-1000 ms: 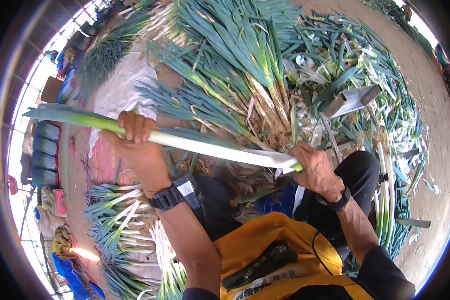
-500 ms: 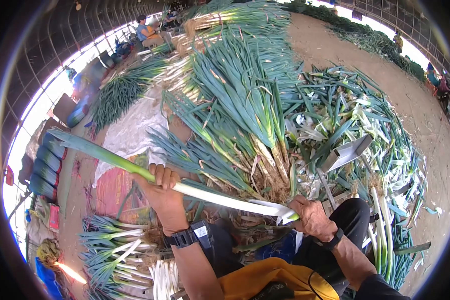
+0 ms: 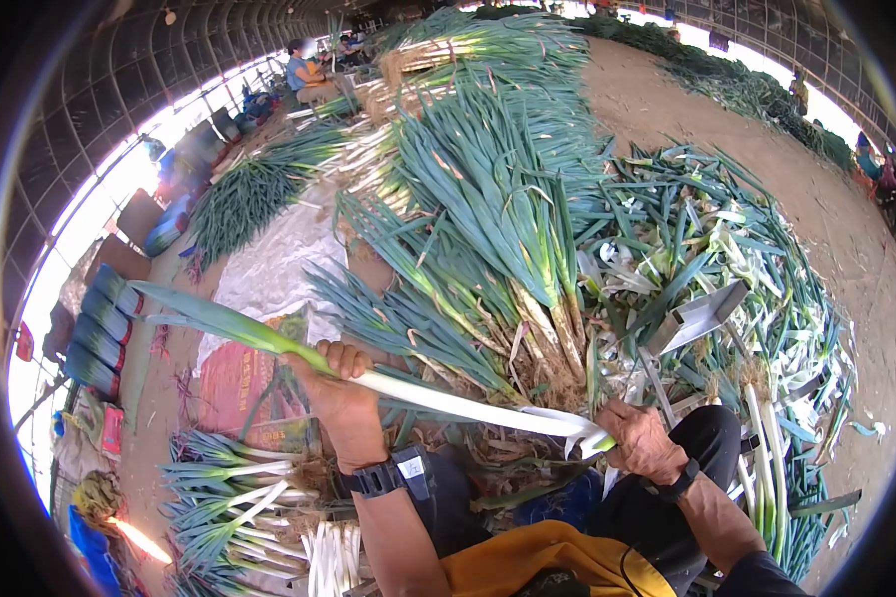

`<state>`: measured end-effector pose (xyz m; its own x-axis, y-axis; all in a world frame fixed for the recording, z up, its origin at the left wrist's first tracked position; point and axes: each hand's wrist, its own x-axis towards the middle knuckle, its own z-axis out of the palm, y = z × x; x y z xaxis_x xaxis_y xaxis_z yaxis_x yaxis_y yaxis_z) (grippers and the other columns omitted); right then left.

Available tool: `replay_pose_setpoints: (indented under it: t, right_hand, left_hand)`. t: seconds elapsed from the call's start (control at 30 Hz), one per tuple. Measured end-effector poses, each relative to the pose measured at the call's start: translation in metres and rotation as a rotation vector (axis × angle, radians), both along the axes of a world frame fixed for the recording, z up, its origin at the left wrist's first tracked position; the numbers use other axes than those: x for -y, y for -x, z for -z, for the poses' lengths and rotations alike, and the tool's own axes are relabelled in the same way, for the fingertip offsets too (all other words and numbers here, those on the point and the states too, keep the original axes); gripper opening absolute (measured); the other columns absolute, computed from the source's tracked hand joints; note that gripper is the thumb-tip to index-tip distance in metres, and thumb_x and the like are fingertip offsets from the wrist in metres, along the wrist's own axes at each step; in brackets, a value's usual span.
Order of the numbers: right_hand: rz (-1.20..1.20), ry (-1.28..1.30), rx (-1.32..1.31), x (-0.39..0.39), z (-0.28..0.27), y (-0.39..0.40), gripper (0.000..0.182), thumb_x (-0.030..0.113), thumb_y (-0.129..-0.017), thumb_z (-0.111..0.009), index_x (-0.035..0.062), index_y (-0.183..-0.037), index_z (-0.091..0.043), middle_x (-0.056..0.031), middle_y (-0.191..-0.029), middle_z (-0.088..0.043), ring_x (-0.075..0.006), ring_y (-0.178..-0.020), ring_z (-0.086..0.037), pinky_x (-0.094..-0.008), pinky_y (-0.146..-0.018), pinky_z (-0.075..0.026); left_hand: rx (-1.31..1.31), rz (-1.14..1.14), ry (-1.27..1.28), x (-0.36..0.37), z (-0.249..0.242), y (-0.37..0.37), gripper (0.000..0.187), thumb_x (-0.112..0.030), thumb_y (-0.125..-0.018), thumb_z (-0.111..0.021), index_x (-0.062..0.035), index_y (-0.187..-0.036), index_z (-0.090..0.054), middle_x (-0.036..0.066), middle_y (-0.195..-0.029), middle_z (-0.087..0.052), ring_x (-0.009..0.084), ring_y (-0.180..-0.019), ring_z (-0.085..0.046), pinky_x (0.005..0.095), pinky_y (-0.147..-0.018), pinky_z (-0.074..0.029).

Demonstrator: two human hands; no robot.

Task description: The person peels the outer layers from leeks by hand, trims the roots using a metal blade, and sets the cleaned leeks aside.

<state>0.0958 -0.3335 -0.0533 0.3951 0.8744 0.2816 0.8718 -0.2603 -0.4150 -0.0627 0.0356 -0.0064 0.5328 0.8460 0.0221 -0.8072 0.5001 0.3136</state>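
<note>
My left hand (image 3: 338,398) is wrapped round a long green onion (image 3: 458,400) where its green leaves meet the white stalk. The leaves point up to the left, and the white end slopes down to the right. At that end, my right hand (image 3: 645,438) has its fingers closed at the tip, where a loose strip of white skin hangs. Behind the stalk lies a large heap of untrimmed green onions (image 3: 488,189) with soil on the roots. Cleaned onions (image 3: 239,497) lie at the lower left.
A metal bracket (image 3: 699,318) stands right of my knee, among a pile of peeled leaves (image 3: 737,239). Upright white stalks (image 3: 764,458) are at the lower right. Bundles (image 3: 98,328) line the left side. A seated person (image 3: 307,75) is at the back.
The view has shifted slightly, so the scene sits a little lower and further right. Both hands keep hold of the onion in nearly the same pose.
</note>
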Motion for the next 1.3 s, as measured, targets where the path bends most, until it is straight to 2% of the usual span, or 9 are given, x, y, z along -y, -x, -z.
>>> replay_pose_setpoints:
  t: [0.17,0.33,0.7,0.77,0.8,0.93,1.03,1.13,1.3]
  right_hand:
    - [-0.107,0.071,0.053,0.007,0.004,-0.006,0.034,0.017,-0.064,-0.072,0.0077,-0.094,-0.061,-0.0069,-0.087,-0.054,-0.0264,-0.084,-0.061,-0.038,-0.067,-0.05]
    - [-0.015,0.012,0.124,0.006,0.0,-0.005,0.047,0.009,-0.059,-0.072,0.0055,-0.104,-0.06,-0.01,-0.093,-0.056,-0.031,-0.084,-0.064,-0.0394,-0.072,-0.053]
    - [-0.053,-0.071,0.129,0.009,0.001,-0.018,0.037,0.011,-0.057,-0.071,0.0052,-0.092,-0.062,-0.0099,-0.09,-0.056,-0.0307,-0.081,-0.062,-0.0407,-0.068,-0.053]
    - [-0.086,-0.108,0.158,0.009,0.003,-0.021,0.025,0.012,-0.06,-0.07,0.0075,-0.083,-0.06,-0.0071,-0.079,-0.052,-0.0281,-0.073,-0.059,-0.0394,-0.062,-0.051]
    - [-0.091,-0.09,0.159,0.009,0.0,-0.021,0.026,0.011,-0.059,-0.069,0.007,-0.083,-0.06,-0.0084,-0.078,-0.052,-0.0291,-0.072,-0.059,-0.0398,-0.061,-0.05]
    - [-0.085,-0.077,0.085,0.01,-0.005,-0.027,0.031,0.008,-0.055,-0.068,0.0037,-0.084,-0.06,-0.0109,-0.079,-0.053,-0.0326,-0.072,-0.058,-0.0407,-0.06,-0.049]
    - [-0.098,-0.07,-0.025,0.009,-0.018,-0.028,0.027,0.005,-0.058,-0.069,0.0021,-0.082,-0.06,-0.0119,-0.078,-0.055,-0.0334,-0.072,-0.059,-0.0407,-0.06,-0.048]
    - [-0.163,-0.066,-0.189,0.003,-0.026,-0.038,0.02,0.003,-0.064,-0.07,0.0006,-0.082,-0.061,-0.0129,-0.076,-0.056,-0.0331,-0.072,-0.059,-0.0403,-0.061,-0.046]
    - [-0.168,0.004,-0.908,0.005,-0.045,-0.047,0.023,0.005,-0.072,-0.079,-0.0009,-0.09,-0.067,-0.0054,-0.08,-0.068,-0.0142,-0.073,-0.064,-0.0298,-0.065,-0.049]
  left_hand:
    - [0.037,0.066,-0.02,-0.01,0.017,0.006,0.049,-0.055,-0.097,-0.049,-0.0079,-0.086,-0.046,0.0,-0.068,-0.036,0.0129,-0.058,-0.034,0.0281,-0.055,-0.032]
    - [-0.066,-0.024,0.088,0.0,0.008,0.005,0.048,-0.053,-0.099,-0.046,-0.0076,-0.086,-0.046,0.001,-0.068,-0.037,0.0147,-0.058,-0.035,0.0297,-0.056,-0.034]
    - [-0.274,-0.144,0.136,0.017,0.001,0.007,0.041,-0.043,-0.105,-0.04,-0.0059,-0.088,-0.045,0.004,-0.073,-0.037,0.0171,-0.064,-0.036,0.0315,-0.064,-0.04]
    - [-0.32,-0.152,-0.058,0.011,0.019,0.013,0.036,-0.038,-0.104,-0.048,-0.0034,-0.096,-0.047,0.004,-0.075,-0.04,0.0155,-0.068,-0.04,0.0319,-0.064,-0.044]
    - [-0.617,-0.248,-0.443,0.009,0.033,0.02,0.024,-0.021,-0.104,-0.048,0.0034,-0.107,-0.048,0.004,-0.082,-0.045,0.0149,-0.074,-0.045,0.0322,-0.071,-0.05]
    - [-1.124,-0.358,-0.899,0.02,0.028,0.022,0.02,-0.005,-0.101,-0.048,0.0097,-0.114,-0.045,0.004,-0.087,-0.047,0.0141,-0.078,-0.048,0.03,-0.074,-0.052]
    - [-0.935,-0.309,-0.754,0.0,0.036,0.024,0.011,0.005,-0.095,-0.046,0.0074,-0.106,-0.047,0.01,-0.089,-0.054,0.0196,-0.087,-0.055,0.0359,-0.079,-0.05]
    - [-0.346,-0.082,0.075,-0.026,0.03,0.017,0.035,-0.026,-0.104,-0.04,0.0075,-0.108,-0.046,0.015,-0.1,-0.05,0.0249,-0.091,-0.049,0.0417,-0.085,-0.047]
    - [-0.103,-0.111,-0.126,-0.02,0.004,0.004,0.046,-0.043,-0.105,-0.034,0.0001,-0.093,-0.045,0.01,-0.086,-0.045,0.0223,-0.078,-0.043,0.0349,-0.074,-0.041]
